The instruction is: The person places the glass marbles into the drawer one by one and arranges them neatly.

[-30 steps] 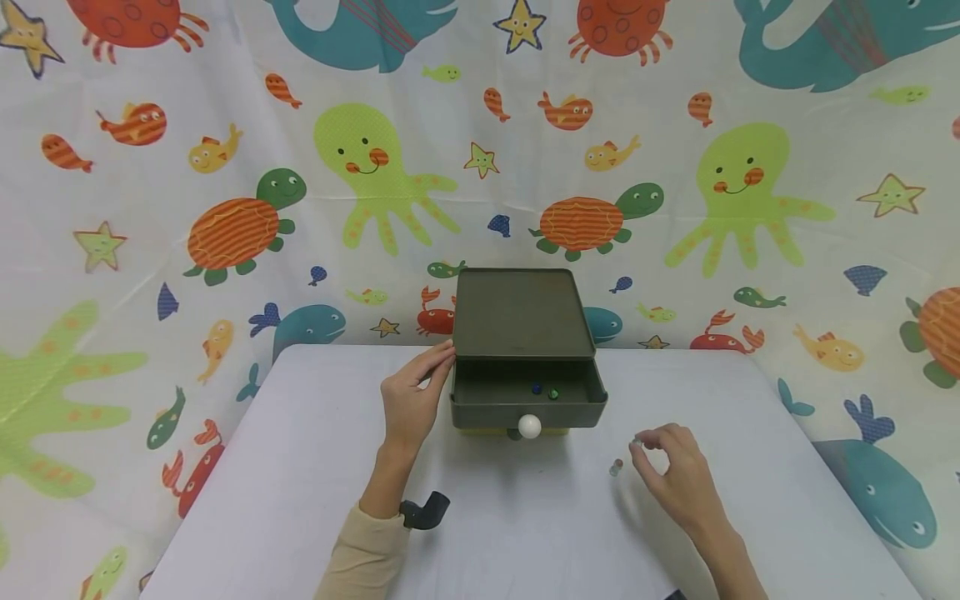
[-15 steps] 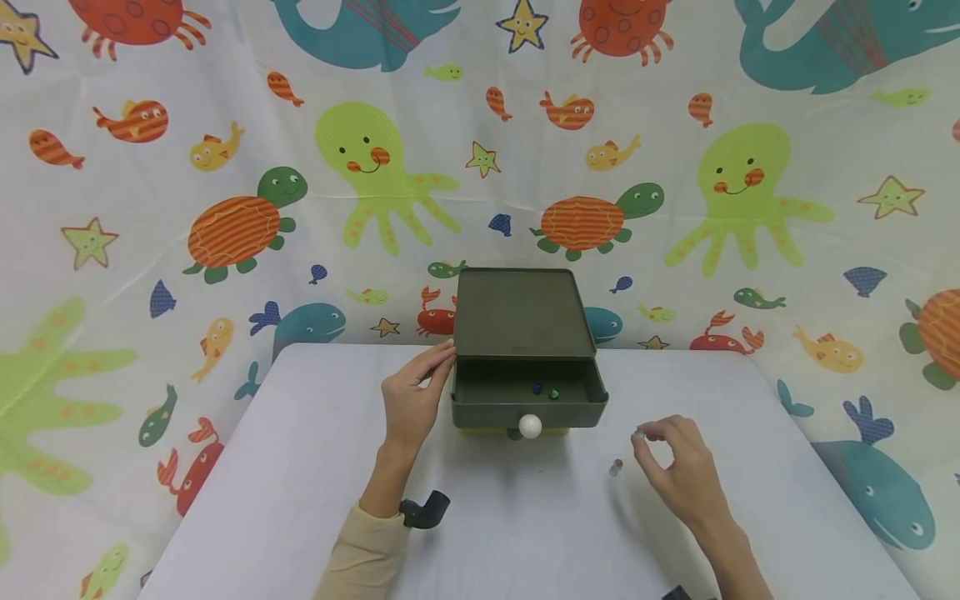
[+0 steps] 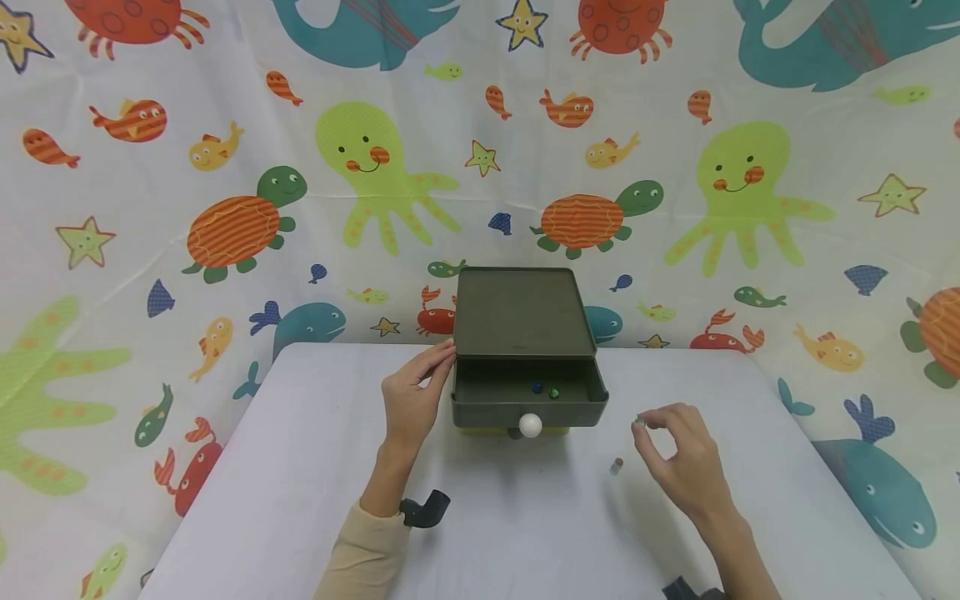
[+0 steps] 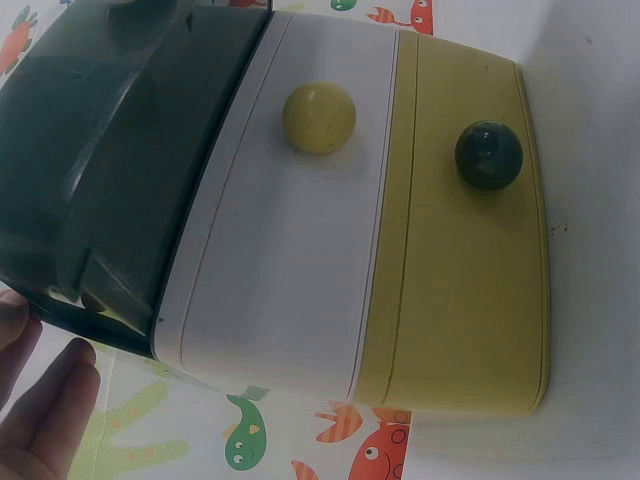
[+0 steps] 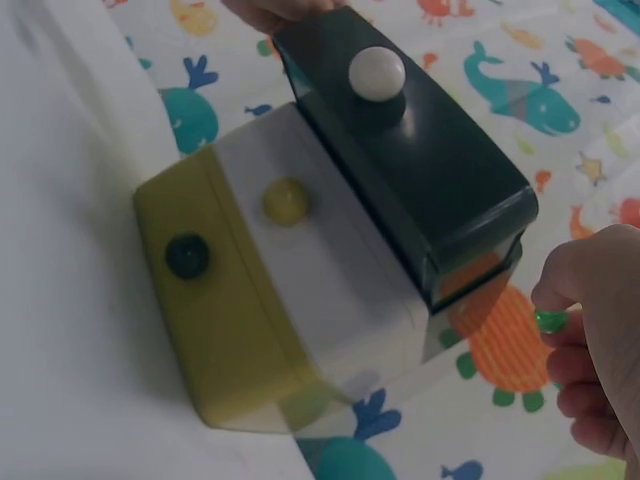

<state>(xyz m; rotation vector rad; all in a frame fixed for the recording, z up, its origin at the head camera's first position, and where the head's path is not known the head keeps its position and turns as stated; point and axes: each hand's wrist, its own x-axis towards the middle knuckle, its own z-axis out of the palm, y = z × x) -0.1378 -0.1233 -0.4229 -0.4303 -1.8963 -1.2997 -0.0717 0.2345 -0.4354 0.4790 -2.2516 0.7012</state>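
Note:
A small chest of drawers has its dark green top drawer [image 3: 491, 414] pulled out. A blue marble [image 3: 537, 388] and a green marble [image 3: 554, 392] lie inside that drawer. My left hand [image 3: 408, 400] touches the chest's upper left side with fairly straight fingers [image 4: 62, 410]. To the right of the drawer, above the table, my right hand [image 3: 686, 458] pinches another green marble [image 5: 550, 320] between thumb and finger. Below and left of that hand lies a small brown and clear object [image 3: 617, 466], too small to tell its kind.
Under the open drawer are a white drawer [image 4: 290, 230] with a yellow knob and a yellow drawer [image 4: 465, 280] with a dark green knob. The white table [image 3: 510, 533] extends around the chest. A sea-animal printed cloth [image 3: 495, 192] hangs behind.
My right hand has moved slightly away from me, farther from the small object on the table, with the green marble in its fingers. The left hand and the drawer have stayed put.

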